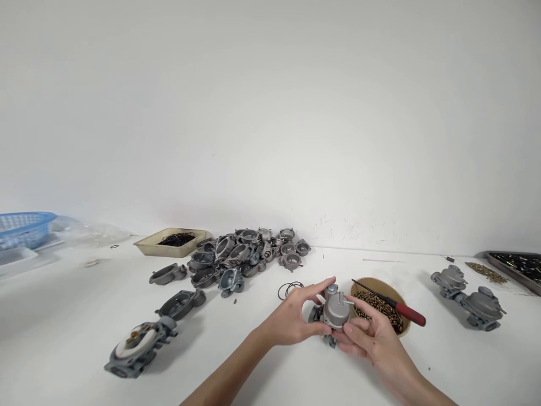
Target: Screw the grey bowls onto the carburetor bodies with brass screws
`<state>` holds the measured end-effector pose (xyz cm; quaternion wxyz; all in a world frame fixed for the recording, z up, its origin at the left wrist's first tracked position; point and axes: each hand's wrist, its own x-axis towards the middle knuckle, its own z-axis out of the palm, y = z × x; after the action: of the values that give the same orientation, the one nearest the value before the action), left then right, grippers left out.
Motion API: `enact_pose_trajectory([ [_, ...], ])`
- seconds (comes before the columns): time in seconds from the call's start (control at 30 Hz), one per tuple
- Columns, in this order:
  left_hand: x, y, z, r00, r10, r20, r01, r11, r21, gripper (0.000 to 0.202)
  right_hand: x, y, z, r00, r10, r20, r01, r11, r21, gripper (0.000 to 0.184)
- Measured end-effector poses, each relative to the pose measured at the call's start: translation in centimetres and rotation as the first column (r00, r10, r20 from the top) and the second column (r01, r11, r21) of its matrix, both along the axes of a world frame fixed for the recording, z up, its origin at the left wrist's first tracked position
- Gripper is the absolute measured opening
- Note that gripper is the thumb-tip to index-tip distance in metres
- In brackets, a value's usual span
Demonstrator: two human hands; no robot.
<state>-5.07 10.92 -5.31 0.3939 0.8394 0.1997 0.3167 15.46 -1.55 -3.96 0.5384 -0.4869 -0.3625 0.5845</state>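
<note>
A grey metal carburetor (337, 311) with a rounded bowl facing up is held between both hands, just above the white table. My left hand (293, 316) grips its left side, thumb low and index finger at the top. Around its right side and underside curl the fingers of my right hand (369, 337). Right behind it stands a tan bowl (404, 293) of small brass screws (376, 310). A screwdriver with a red handle (409, 313) lies across that bowl. Black rubber rings (289, 289) rest on the table beyond my left hand.
Grey bowl castings (236, 254) are heaped by the wall. An open carburetor body with a white float (137, 344) lies front left. Two carburetors (482, 304) stand at right, near brass parts (486, 272) and a dark tray (511, 254). A cream tray (147, 243) and blue basket (29, 228) are left.
</note>
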Motion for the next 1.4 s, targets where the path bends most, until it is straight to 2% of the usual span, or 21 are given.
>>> enact_pose_trajectory([
  [0.13,0.0,0.1,0.0,1.0,-0.024,0.008,0.024,0.999,-0.031,0.095,0.6,0.5,-0.8,0.995,0.08,0.062,-0.081,0.997,0.001,0.12],
  [0.33,0.4,-0.2,0.5,0.987,-0.101,0.127,0.114,0.988,-0.104,0.093,0.8,0.6,-0.9,0.995,0.062,0.073,-0.064,0.998,0.028,0.11],
  [0.5,0.5,-0.2,0.5,0.985,-0.096,0.144,0.115,0.985,-0.127,0.092,0.7,0.6,-0.7,0.995,0.051,0.08,-0.054,0.998,0.029,0.102],
  [0.8,0.4,-0.1,0.4,0.991,-0.073,0.113,0.09,0.984,-0.153,0.092,0.8,0.8,-1.5,0.995,0.066,0.069,-0.069,0.996,0.048,0.098],
  [1.1,0.4,-0.2,0.5,0.991,-0.068,0.117,0.086,0.984,-0.155,0.093,-0.1,0.5,-1.7,0.998,-0.026,0.057,0.023,0.997,0.067,0.097],
  [1.4,0.1,-0.1,0.9,0.989,-0.092,0.118,0.113,0.975,-0.191,0.091,0.1,0.8,-1.9,0.995,0.017,0.1,-0.026,0.995,0.092,0.105],
])
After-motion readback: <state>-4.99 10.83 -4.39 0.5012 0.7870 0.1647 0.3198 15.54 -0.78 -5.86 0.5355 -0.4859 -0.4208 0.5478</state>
